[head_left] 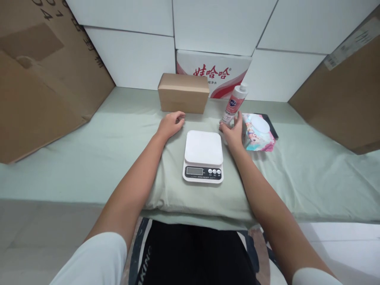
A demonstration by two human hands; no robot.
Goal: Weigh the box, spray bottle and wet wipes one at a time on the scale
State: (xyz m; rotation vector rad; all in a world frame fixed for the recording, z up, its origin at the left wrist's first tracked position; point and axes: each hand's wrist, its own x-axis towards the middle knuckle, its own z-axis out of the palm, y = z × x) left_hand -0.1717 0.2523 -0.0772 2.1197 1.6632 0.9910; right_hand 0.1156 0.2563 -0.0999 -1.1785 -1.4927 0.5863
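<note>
My right hand (233, 133) is closed around the lower part of a pink and white bottle (234, 103) with a white cap. The bottle stands at the back of the table and leans to the right in the picture. My left hand (171, 126) rests on the cloth in front of a small brown cardboard box (184, 95), holding nothing, its fingers loosely bent. Between my forearms lies a white kitchen scale (203, 148) with nothing on its platform. Its dark panel has a display and three round buttons.
Right of the bottle sits a colourful pack of wipes (257, 134) partly over a dark flat object (270, 127). A white and red carton (215, 65) stands against the wall behind. Large cardboard boxes flank the table at left (44, 95) and right (344, 95). Pale green cloth (89, 158) covers the table.
</note>
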